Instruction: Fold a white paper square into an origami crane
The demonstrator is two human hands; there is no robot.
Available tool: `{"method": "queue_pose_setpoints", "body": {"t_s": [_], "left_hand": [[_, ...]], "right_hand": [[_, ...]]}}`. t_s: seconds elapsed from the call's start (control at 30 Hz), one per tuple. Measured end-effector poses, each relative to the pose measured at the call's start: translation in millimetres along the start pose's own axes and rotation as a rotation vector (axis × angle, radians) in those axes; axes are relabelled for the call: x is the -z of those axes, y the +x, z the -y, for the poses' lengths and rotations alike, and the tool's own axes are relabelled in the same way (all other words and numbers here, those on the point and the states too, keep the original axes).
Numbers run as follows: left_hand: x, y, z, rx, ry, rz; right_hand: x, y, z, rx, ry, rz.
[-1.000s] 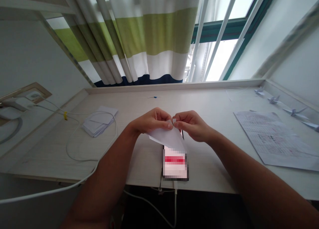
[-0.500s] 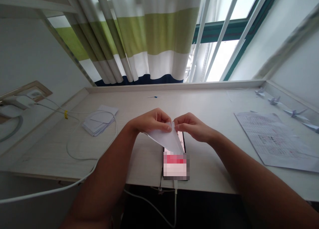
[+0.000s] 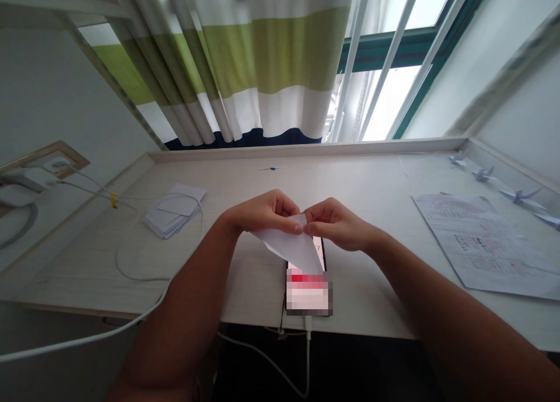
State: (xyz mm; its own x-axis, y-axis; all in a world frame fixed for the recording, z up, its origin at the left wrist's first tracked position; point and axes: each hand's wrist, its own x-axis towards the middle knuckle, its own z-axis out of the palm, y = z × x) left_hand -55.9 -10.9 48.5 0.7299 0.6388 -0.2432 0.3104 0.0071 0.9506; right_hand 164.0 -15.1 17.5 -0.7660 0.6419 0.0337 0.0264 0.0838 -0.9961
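Observation:
A folded sheet of white paper (image 3: 292,251) is held up between both hands, over a phone. My left hand (image 3: 272,210) pinches its upper edge, with the thumb lying on the near face. From the other side, my right hand (image 3: 335,222) pinches the top corner between thumb and fingertips. The two thumbs almost meet. Beneath the paper lies the phone (image 3: 308,303), its screen lit and partly blurred; a white cable runs from its lower end. The fingers behind the paper are hidden.
A stack of white paper (image 3: 168,215) lies at left beside a looping white cable (image 3: 204,218). Printed sheets (image 3: 481,244) lie at right, with several folded paper cranes (image 3: 520,196) along the desk's right edge. A small blue item (image 3: 273,168) sits at the back.
My right hand has shifted slightly left along the paper's top, so the thumbs are closer together. The paper's left side has tilted a little. The rest stays in place.

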Motion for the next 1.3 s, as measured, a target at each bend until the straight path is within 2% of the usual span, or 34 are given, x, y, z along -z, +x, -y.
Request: {"method": "queue_pose_setpoints", "body": {"t_s": [0.73, 0.97, 1.13, 1.3], "left_hand": [[1.5, -0.7, 0.6, -0.066, -0.087, -0.05], [4.3, -1.8, -0.2, -0.059, -0.061, -0.029], [6.4, -2.0, -0.5, -0.066, -0.02, -0.062], [5.4, -3.1, -1.7, -0.042, 0.023, -0.08]], "right_hand": [[-2.9, 1.2, 0.6, 0.084, -0.019, -0.107], [-1.2, 2.7, 0.0, 0.027, -0.031, -0.084], [1.4, 3.8, -0.3, -0.007, -0.066, -0.104], [4.3, 1.1, 2.0, -0.027, -0.02, -0.019]]}}
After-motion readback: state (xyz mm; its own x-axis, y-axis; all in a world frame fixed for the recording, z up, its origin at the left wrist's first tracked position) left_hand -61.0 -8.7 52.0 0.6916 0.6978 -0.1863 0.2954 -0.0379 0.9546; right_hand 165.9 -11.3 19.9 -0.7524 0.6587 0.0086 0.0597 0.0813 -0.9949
